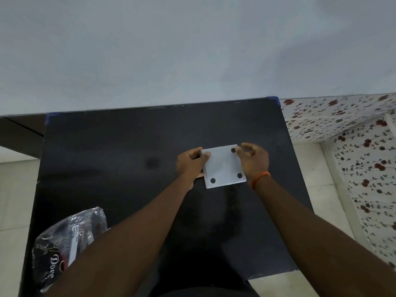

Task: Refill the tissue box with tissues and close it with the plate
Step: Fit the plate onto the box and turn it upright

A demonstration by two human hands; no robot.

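two hands meet at a white square plate (224, 166) lying near the middle of a black table (128, 159). four dark round pads mark the plate's corners, though the far-left one is covered by a thumb, so this is probably the underside of the tissue box, with the box turned over beneath it. the left hand (190, 162) clasps the left edge, thumb on top and fingers curled down the side. the right hand (252, 160) sits at the far-right corner with its fingertips bunched just at the edge; whether it is truly pinching the plate or only touching it, i cannot tell.

what could go wrong: if the plate is not yet seated, uneven pressure from one corner could tilt it and leave one side proud, or pinch a tissue in the seam. pushing hard on the left side alone might slide the whole box across the smooth table.

much is hidden. the box itself is almost wholly under the plate, with only a pale sliver showing below the left hand, so no tissues are visible and i cannot say whether it is filled. a crinkled plastic wrapper (68, 243) lies at the near-left corner, partly behind the left forearm, and its contents are hard to make out. an orange band (260, 179) circles the right wrist.
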